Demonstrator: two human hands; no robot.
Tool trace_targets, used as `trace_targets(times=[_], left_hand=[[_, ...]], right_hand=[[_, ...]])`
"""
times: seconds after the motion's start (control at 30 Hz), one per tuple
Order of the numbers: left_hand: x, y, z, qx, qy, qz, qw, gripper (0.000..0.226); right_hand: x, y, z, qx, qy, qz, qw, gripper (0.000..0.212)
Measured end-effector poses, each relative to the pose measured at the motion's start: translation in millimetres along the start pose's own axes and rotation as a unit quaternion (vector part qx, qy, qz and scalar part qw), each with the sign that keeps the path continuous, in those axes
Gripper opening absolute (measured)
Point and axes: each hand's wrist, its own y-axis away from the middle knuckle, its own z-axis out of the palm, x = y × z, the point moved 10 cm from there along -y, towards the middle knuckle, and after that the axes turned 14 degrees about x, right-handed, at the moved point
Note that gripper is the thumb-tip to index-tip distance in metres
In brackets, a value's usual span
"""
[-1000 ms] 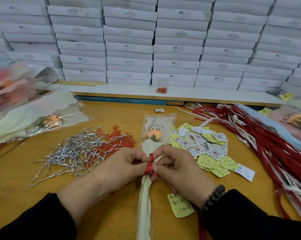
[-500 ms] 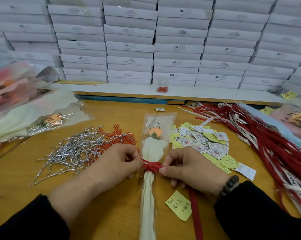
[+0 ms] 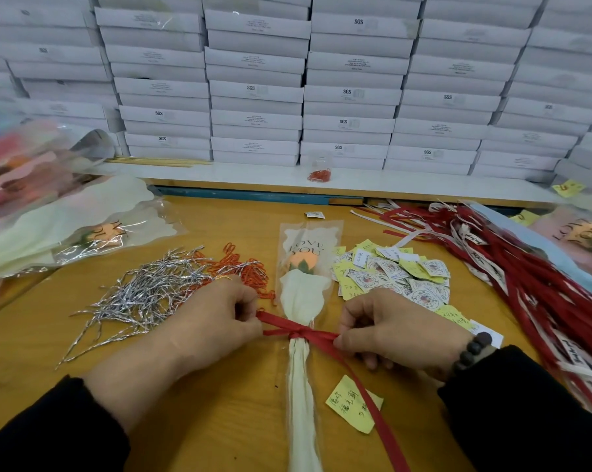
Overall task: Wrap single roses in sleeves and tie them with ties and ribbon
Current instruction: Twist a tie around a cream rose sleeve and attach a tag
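An orange rose (image 3: 301, 261) lies in a clear and cream sleeve (image 3: 304, 291) printed "LOVE YOU", its stem end pointing toward me on the wooden table (image 3: 219, 420). A red ribbon (image 3: 298, 332) is knotted round the sleeve's narrow neck. My left hand (image 3: 216, 321) pinches the ribbon's left end. My right hand (image 3: 396, 330) pinches the right end, whose long tail (image 3: 376, 413) runs down toward the near edge. Both ends are stretched out sideways from the knot.
Silver twist ties (image 3: 144, 294) and orange clips (image 3: 243, 267) lie left of the rose. Paper tags and yellow notes (image 3: 390, 270) lie to its right, a red ribbon heap (image 3: 526, 284) further right. Wrapped roses (image 3: 49, 229) are stacked at left. White boxes (image 3: 321, 86) fill the back.
My hands have moved apart from the middle of the sleeve, drawing the red ribbon ends out to the left and right so the knot sits tight on the neck.
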Motion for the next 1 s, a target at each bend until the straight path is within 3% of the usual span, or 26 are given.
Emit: trace_targets(times=[0.6, 0.83, 1.0], left_hand=[[-10, -3, -10, -0.023, -0.05, -0.02, 0.998, 0.024], [-16, -6, -18, 0.021, -0.023, -0.033, 0.999, 0.02], [1, -4, -25, 0.065, 0.021, 0.001, 0.998, 0.024]], right_hand=[[1, -1, 1, -0.029, -0.012, -0.005, 0.999, 0.021], [2, -2, 3, -0.018, -0.028, -0.008, 0.999, 0.012], [4, 0, -1, -0.015, -0.079, 0.009, 0.997, 0.021]])
